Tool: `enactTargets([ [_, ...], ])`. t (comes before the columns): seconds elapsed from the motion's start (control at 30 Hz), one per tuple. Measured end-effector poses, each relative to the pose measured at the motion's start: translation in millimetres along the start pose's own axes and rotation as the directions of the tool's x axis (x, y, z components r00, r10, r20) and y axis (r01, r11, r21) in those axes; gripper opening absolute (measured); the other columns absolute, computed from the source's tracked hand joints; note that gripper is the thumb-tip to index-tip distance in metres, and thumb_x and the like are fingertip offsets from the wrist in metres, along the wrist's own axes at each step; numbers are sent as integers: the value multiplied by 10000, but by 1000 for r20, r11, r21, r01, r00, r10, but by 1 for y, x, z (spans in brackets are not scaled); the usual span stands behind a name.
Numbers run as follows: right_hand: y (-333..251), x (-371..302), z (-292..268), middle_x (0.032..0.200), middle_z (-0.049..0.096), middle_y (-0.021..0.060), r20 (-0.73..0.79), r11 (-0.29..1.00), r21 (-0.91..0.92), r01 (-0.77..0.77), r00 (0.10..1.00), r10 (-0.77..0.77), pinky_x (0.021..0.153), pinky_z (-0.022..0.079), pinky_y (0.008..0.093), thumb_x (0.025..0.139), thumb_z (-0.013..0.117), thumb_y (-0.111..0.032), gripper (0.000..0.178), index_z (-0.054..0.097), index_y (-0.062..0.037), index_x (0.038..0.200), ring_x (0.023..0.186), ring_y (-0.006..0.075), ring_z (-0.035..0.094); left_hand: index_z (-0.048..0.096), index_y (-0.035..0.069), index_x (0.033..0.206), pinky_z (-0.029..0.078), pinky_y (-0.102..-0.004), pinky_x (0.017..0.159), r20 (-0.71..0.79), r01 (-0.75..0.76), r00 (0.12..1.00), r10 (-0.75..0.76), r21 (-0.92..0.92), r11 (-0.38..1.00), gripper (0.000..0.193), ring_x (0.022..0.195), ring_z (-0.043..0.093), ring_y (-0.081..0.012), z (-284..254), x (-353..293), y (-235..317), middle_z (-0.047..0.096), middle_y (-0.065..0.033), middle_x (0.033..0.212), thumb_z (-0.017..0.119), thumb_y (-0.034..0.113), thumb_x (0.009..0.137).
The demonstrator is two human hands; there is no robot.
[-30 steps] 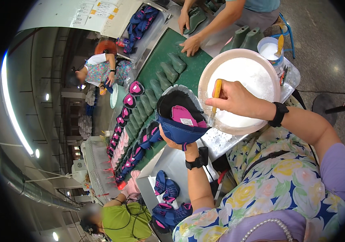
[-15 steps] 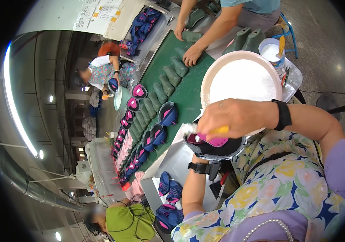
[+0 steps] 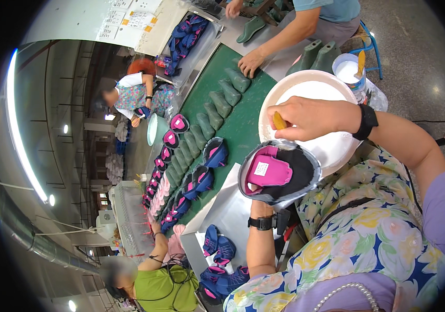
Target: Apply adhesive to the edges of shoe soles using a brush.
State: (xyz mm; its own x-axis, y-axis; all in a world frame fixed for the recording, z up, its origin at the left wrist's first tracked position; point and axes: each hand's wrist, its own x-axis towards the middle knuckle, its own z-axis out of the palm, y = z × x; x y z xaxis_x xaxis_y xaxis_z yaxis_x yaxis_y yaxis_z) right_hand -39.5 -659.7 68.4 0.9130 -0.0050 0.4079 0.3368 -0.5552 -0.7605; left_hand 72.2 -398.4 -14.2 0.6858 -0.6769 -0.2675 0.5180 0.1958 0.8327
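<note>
A shoe upper (image 3: 299, 162) with a dark lining, a pink insole piece with a white label and a whitish rim faces up at me. My left hand (image 3: 260, 209) grips it from beneath, mostly hidden by it, with the thumb showing inside the near edge. Just above the upper, at the near side of a pale pink basin (image 3: 265, 112) of white liquid, is my right hand (image 3: 311, 118). Its fingers close round the yellow handle of a brush (image 3: 279, 121); the brush's bristle end is hidden.
Green shoe lasts (image 3: 221, 104) and blue-and-pink uppers (image 3: 216, 153) line the green conveyor belt (image 3: 253, 99). A co-worker's hand (image 3: 252, 62) touches a last at the far end. Blue uppers (image 3: 224, 250) lie left of my forearm. A small pot (image 3: 348, 70) with another brush stands behind the basin.
My right hand with the brush has moved up from the upper towards the basin, uncovering the pink insole piece. The far co-worker's other hand has drawn back; the green-shirted person now reaches to the belt.
</note>
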Motion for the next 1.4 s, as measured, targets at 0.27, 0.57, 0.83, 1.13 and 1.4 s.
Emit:
enactTargets([
  [0.27, -6, -1, 15, 822, 643, 148, -187, 978, 50, 201, 964, -189, 692, 492, 413, 897, 663, -157, 181, 545, -35, 958, 771, 348, 651, 218, 87, 1531, 509, -422, 1027, 45, -411, 909, 414, 265, 872, 650, 1248, 558, -285, -2, -3, 0, 477, -168, 1434, 558, 186, 986],
  [0.57, -9, -26, 12, 807, 657, 131, -148, 999, 47, -26, 988, 33, 708, 507, 374, 899, 682, -182, 188, 580, -48, 982, 785, 295, 666, 168, 103, 1551, 510, -425, 1027, 194, -520, 854, 482, 294, 802, 711, 1255, 551, -282, -10, 5, 21, 461, -174, 1443, 581, 168, 976],
  [0.83, -26, -43, 69, 925, 684, 111, -305, 967, 254, 30, 951, 50, 754, 526, 306, 870, 731, -87, 196, 596, -40, 1004, 835, 223, 686, 184, 86, 1552, 430, -428, 1100, 49, -614, 677, 734, 586, 528, 786, 1322, 485, -275, -50, 6, -1, 432, -139, 1473, 642, 115, 914],
  [1.13, -28, -29, 69, 866, 674, 107, -305, 972, 236, 13, 950, 61, 706, 519, 321, 870, 735, -115, 175, 603, -41, 958, 771, 241, 679, 321, 58, 1486, 431, -412, 1079, 29, -572, 729, 684, 575, 585, 764, 1278, 518, -272, -84, 9, -15, 489, -127, 1425, 725, 54, 837],
  [1.4, 9, -48, 35, 909, 663, 85, -410, 914, 379, -145, 859, 307, 801, 498, 278, 879, 698, -43, 150, 597, -3, 981, 884, 157, 651, 543, 79, 1188, 573, -347, 642, -318, -387, 820, 475, 303, 871, 196, 811, 668, -209, -171, 64, 18, 652, -78, 1035, 493, 151, 1013],
])
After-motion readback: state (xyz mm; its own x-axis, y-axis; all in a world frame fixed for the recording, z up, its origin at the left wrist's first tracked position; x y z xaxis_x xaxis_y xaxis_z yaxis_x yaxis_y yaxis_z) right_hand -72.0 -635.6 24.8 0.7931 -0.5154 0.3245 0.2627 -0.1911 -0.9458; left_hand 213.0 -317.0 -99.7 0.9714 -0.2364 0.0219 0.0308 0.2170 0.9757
